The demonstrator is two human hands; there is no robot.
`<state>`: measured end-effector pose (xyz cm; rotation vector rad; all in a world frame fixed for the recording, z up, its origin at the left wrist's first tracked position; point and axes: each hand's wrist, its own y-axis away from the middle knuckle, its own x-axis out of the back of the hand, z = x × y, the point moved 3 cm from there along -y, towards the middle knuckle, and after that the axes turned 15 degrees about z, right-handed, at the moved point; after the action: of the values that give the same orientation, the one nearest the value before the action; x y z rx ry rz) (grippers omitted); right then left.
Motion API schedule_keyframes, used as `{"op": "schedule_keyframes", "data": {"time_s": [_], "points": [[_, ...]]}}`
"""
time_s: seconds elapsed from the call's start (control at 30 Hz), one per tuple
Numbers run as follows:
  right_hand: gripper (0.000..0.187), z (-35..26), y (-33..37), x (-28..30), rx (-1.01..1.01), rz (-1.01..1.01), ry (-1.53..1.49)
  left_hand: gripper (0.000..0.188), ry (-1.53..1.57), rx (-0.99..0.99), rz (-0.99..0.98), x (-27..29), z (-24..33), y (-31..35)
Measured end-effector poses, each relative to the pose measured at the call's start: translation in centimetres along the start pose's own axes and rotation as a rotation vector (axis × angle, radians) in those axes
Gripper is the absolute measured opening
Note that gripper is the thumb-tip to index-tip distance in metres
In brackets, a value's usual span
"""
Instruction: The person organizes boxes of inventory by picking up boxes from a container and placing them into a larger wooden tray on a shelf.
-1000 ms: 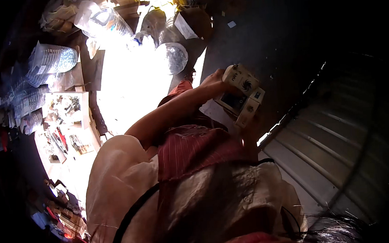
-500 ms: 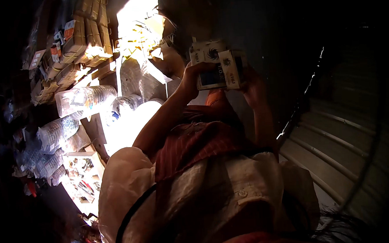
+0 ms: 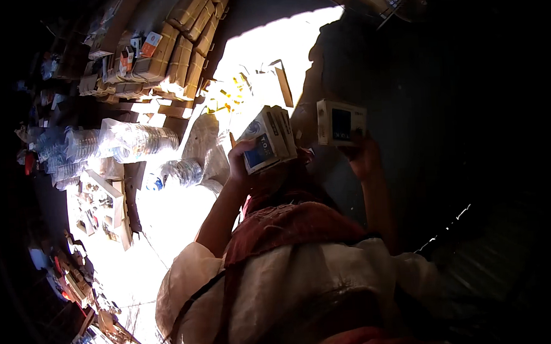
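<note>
A storeroom or a shop's stock area is being suggested: strapped brown cartons (image 3: 180, 62) are being kept in a stack, and clear plastic packs (image 3: 142, 140) are being stored near an open box (image 3: 126, 215) of small mixed items (image 3: 92, 199).

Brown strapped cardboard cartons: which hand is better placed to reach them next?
Probably the left hand: it appears nearer the cartons; the right hand is farther across. Both hold white-and-blue cardboard boxes.

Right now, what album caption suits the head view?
Left hand gripping printed boxes, right hand holding one more box, tied cardboard packages piled beyond.
</note>
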<state>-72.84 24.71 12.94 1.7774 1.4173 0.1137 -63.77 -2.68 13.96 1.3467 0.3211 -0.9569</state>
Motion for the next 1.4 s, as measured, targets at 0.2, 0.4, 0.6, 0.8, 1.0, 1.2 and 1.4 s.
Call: {"op": "schedule_keyframes", "data": {"time_s": [0.2, 0.4, 0.6, 0.8, 1.0, 1.2, 1.4], "points": [[0.041, -5.1, -17.2, -6.3, -0.369, -0.547, -0.248, 0.027, 0.131, -0.471, -0.043, 6.5, 9.0, -10.0], [0.046, -9.7, -32.0, -19.5, -0.284, -0.569, -0.117, 0.044, 0.262, -0.622, 0.359, -4.7, 18.0, -14.8], [0.047, -13.9, -43.2, -35.7, -0.518, -0.86, -0.153, 0.044, 0.277, -0.693, 0.261, -10.7, 27.9, -24.3], [0.047, -17.0, -61.5, -50.0, -0.569, -0.836, -0.05, 0.042, 0.368, -0.798, 0.337, -13.7, 38.3, -37.6], [0.046, -18.9, -78.0, -65.5, -0.285, -0.627, 0.515, 0.044, 0.467, -0.9, 0.46, -20.6, 49.3, -47.4], [0.045, -20.7, -80.8, -82.8, -0.209, -0.634, 0.809, 0.039, 0.589, -0.695, 0.465, -26.2, 59.7, -55.5], [0.055, -15.2, -85.1, -95.5, -0.206, -0.709, 0.891, 0.046, 0.52, -0.694, 0.48, -25.0, 71.2, -63.8]]}}
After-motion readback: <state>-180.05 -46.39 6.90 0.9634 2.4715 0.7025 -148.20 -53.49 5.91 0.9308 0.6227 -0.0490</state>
